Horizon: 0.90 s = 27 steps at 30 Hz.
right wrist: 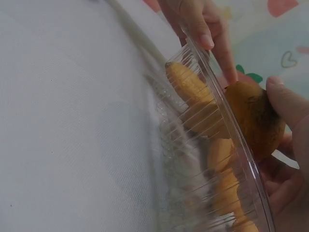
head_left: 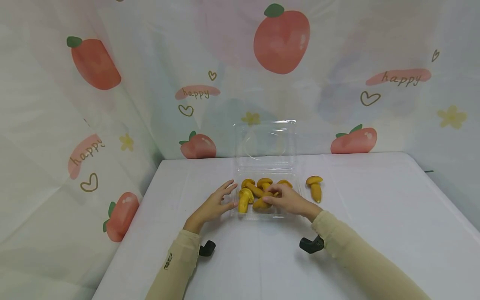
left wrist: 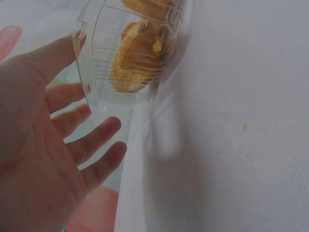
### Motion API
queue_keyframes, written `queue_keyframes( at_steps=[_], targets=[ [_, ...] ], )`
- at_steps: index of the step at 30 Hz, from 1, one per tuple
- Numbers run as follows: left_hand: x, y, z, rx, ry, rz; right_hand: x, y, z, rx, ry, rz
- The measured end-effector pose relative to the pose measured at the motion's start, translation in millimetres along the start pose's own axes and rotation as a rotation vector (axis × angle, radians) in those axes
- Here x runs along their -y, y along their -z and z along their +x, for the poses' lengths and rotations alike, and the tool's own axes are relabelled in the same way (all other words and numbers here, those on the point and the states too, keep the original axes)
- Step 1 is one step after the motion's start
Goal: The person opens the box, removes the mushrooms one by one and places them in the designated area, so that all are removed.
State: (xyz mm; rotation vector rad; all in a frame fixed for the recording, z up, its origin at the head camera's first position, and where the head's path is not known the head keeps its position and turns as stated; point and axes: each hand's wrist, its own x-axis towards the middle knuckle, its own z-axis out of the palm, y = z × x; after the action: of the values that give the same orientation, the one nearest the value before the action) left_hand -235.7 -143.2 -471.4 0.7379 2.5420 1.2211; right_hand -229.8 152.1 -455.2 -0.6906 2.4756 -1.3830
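Note:
A clear plastic clamshell box [head_left: 240, 214] lies on the table with its lid [head_left: 265, 141] raised at the back. Inside are several yellow-brown mushrooms [head_left: 245, 200]. My right hand [head_left: 290, 201] reaches over the box's right side and pinches a mushroom [right wrist: 256, 118] between thumb and fingers, above the rim in the right wrist view. At the left side, my left hand [left wrist: 43, 125] has its fingers spread, its thumb touching the clear rim in the left wrist view. One more mushroom [head_left: 315, 189] lies on the table, right of the box.
A white cloth covers the table [head_left: 375, 200]. Behind and to the left hangs a printed curtain [head_left: 318, 50] with fruit and hearts; the raised lid stands close to it. Black wrist devices [head_left: 312, 245] jut inward from both sleeves.

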Motion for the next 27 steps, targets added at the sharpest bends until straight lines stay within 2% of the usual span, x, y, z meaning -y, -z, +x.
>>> queue_keyframes(
  at_steps=[6,10,17,22,27],
  targets=[
    [-0.8,-0.3,-0.5,0.003,0.009,-0.003,1.3,1.0,1.1,-0.036,0.013,0.099],
    [-0.8,-0.5,-0.6,0.003,0.012,-0.006,-0.4,2.2,0.6,-0.038,0.030,0.102],
    [-1.4,-0.7,-0.2,-0.002,0.014,0.008,1.7,4.9,-0.1,-0.134,-0.026,0.090],
    [-1.8,-0.5,0.3,-0.004,0.014,0.006,5.3,7.4,-1.2,-0.129,-0.061,0.132],
    [-0.4,-1.1,0.8,-0.004,0.018,0.007,3.9,7.9,-2.0,-0.111,-0.053,0.160]
  ],
)
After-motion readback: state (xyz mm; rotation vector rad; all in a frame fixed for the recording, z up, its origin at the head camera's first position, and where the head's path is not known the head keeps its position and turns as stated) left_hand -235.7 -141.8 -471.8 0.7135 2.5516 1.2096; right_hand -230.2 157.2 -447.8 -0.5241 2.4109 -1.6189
